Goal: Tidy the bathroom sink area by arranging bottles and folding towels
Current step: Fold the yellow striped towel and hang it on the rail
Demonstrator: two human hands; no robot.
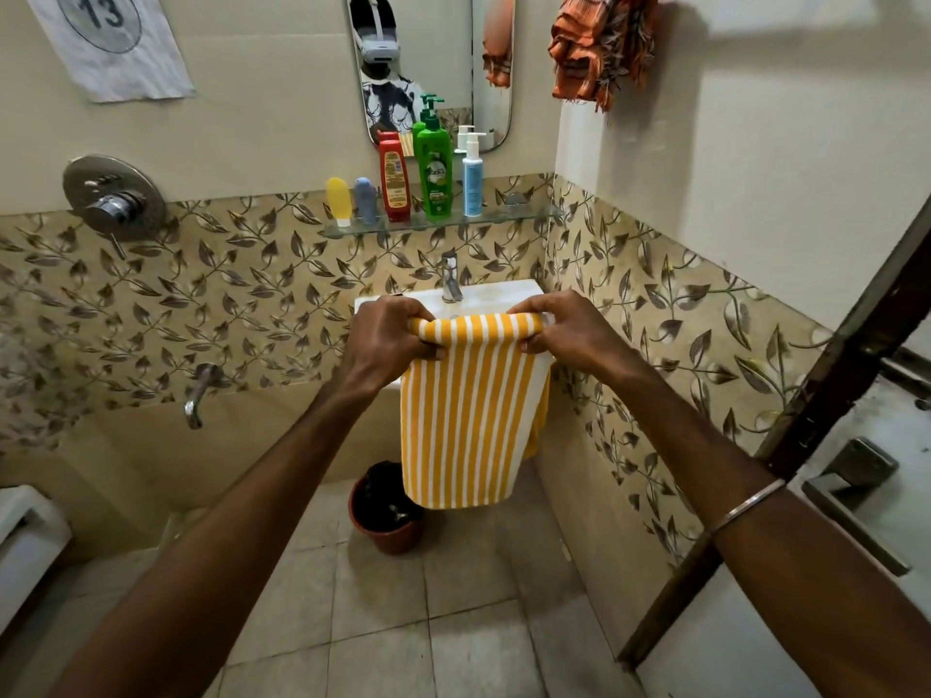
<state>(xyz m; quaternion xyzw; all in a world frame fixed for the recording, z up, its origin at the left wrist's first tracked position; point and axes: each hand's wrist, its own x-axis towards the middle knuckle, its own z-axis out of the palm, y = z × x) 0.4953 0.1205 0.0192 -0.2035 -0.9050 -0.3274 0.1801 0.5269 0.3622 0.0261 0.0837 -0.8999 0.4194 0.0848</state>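
Note:
A yellow-and-white striped towel (468, 415) hangs folded in front of the white sink (483, 297). My left hand (388, 340) grips its top left corner and my right hand (564, 330) grips its top right corner, both held level. On the glass shelf (524, 216) above the sink stand, left to right, a yellow tube (338, 200), a blue-grey tube (366, 200), a red bottle (394, 178), a green pump bottle (434, 166) and a light blue pump bottle (473, 176). An orange cloth (602, 45) hangs on the wall at upper right.
A chrome tap (451, 277) stands on the sink's back edge. A terracotta pot (385, 511) sits on the floor tiles below the towel. A mirror (418, 57) is above the shelf. Shower valve (113, 199) and spout (199, 395) are on the left wall; a door frame (786, 445) is at right.

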